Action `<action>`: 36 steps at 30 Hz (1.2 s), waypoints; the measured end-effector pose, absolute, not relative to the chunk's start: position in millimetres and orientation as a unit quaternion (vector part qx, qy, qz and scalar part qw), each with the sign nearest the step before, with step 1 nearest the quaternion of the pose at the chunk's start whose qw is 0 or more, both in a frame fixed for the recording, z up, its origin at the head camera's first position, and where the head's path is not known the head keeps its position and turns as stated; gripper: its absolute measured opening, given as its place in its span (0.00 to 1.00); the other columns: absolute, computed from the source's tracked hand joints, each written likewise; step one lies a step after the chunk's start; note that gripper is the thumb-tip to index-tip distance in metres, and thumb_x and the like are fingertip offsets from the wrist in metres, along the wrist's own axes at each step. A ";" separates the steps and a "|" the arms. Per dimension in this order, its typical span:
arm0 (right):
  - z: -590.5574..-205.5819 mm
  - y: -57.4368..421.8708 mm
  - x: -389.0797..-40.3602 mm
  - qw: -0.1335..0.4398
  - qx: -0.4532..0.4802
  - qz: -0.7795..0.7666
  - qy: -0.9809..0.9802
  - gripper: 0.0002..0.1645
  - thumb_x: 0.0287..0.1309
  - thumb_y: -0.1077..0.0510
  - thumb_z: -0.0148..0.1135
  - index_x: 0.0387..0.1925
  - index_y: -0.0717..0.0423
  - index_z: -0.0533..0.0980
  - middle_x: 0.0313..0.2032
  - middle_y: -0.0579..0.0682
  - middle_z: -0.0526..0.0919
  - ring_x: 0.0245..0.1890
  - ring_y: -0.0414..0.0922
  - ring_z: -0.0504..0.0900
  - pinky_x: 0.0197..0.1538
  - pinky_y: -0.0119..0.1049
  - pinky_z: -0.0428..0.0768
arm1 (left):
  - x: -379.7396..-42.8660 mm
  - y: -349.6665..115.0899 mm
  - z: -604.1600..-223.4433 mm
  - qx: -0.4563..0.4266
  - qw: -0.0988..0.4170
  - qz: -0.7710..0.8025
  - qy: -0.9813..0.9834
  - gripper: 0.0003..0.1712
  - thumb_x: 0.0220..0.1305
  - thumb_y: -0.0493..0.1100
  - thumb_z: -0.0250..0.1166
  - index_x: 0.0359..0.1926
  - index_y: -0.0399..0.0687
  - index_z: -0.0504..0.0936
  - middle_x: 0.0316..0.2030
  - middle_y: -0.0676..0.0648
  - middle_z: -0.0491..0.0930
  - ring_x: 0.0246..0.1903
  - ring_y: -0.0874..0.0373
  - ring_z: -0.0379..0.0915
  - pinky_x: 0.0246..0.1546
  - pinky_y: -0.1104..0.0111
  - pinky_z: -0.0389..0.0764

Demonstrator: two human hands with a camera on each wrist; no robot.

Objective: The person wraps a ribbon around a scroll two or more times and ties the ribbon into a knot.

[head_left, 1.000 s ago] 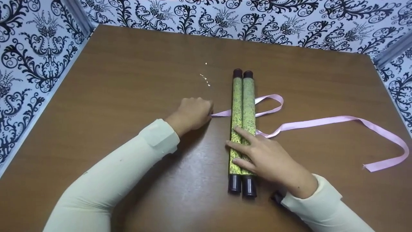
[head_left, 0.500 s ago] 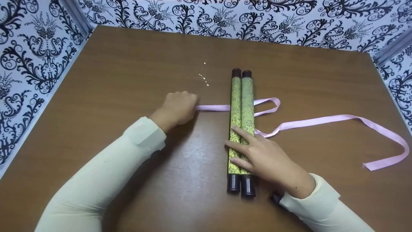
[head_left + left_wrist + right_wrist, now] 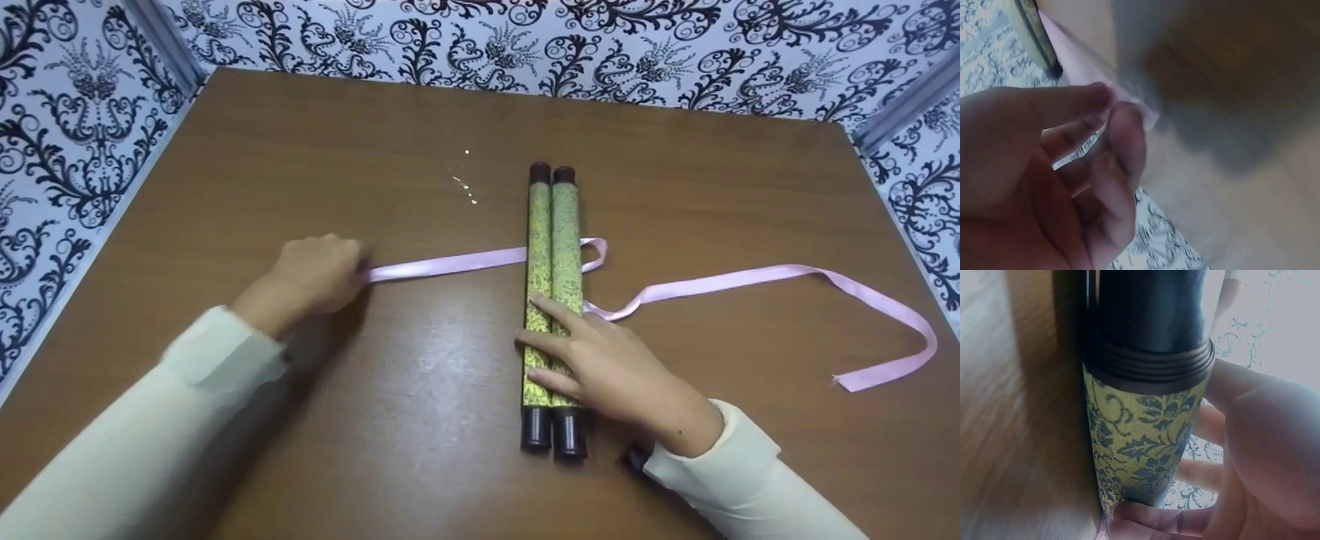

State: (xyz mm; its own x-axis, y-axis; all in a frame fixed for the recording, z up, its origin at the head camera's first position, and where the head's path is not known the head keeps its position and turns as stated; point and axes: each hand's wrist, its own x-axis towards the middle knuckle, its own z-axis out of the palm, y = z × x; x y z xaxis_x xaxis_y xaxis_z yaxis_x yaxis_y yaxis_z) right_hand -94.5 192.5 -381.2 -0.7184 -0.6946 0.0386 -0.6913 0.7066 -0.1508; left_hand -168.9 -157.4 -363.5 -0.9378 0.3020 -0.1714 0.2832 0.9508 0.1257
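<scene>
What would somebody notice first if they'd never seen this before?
Probably the shiny pink ribbon, showing on both sides of the rolls and pinched on the left by the left hand. Next, the two yellow-green patterned rolls, side by side on the brown table under the right hand. Behind the table, the swirly black-and-white wall stands out too.

No legible lettering, no readable labels or brands, no numbers, no signs in any view
</scene>
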 end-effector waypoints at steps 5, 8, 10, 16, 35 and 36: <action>-380.8 192.2 -95.8 0.013 -0.374 -0.086 0.923 0.27 0.66 0.38 0.57 0.60 0.43 0.78 0.71 0.57 0.65 0.58 0.60 0.78 0.63 0.60 0.70 | -162.4 -191.0 -356.6 0.152 0.142 0.049 0.977 0.07 0.64 0.45 0.62 0.30 0.49 0.81 0.27 0.45 0.81 0.28 0.48 0.77 0.27 0.48 0.74; -381.6 192.9 -95.2 0.021 -0.368 -0.093 0.925 0.27 0.66 0.37 0.58 0.61 0.42 0.78 0.72 0.56 0.64 0.60 0.59 0.77 0.64 0.60 0.69 | -159.6 -205.1 -354.3 0.158 0.175 0.061 0.970 0.07 0.64 0.44 0.62 0.30 0.49 0.80 0.23 0.49 0.76 0.24 0.53 0.70 0.24 0.57 0.70; -382.2 193.0 -95.2 0.025 -0.365 -0.095 0.926 0.27 0.66 0.37 0.57 0.61 0.42 0.78 0.72 0.56 0.64 0.61 0.58 0.77 0.64 0.60 0.69 | -156.3 -213.7 -353.7 0.154 0.193 0.080 0.966 0.06 0.64 0.44 0.63 0.31 0.48 0.81 0.23 0.51 0.75 0.23 0.55 0.69 0.23 0.61 0.68; -382.7 191.5 -96.1 0.022 -0.371 -0.094 0.924 0.26 0.66 0.37 0.57 0.60 0.43 0.79 0.72 0.56 0.64 0.60 0.57 0.77 0.65 0.60 0.68 | -146.4 -238.1 -354.7 0.123 0.242 0.139 0.952 0.06 0.66 0.41 0.63 0.38 0.43 0.84 0.27 0.49 0.79 0.24 0.56 0.71 0.23 0.65 0.70; -381.3 190.4 -95.6 0.016 -0.375 -0.091 0.922 0.27 0.66 0.38 0.58 0.60 0.44 0.78 0.71 0.56 0.65 0.58 0.57 0.79 0.64 0.60 0.69 | -153.6 -292.4 -341.2 0.091 0.204 0.083 0.971 0.08 0.61 0.43 0.64 0.33 0.43 0.83 0.26 0.46 0.79 0.25 0.51 0.72 0.23 0.60 0.70; -380.7 190.3 -95.9 0.017 -0.375 -0.091 0.923 0.27 0.66 0.38 0.58 0.61 0.44 0.78 0.72 0.56 0.64 0.59 0.57 0.79 0.64 0.60 0.69 | -154.8 -296.4 -340.9 0.088 0.201 0.074 0.973 0.08 0.60 0.43 0.63 0.33 0.42 0.83 0.26 0.46 0.79 0.25 0.50 0.73 0.23 0.59 0.71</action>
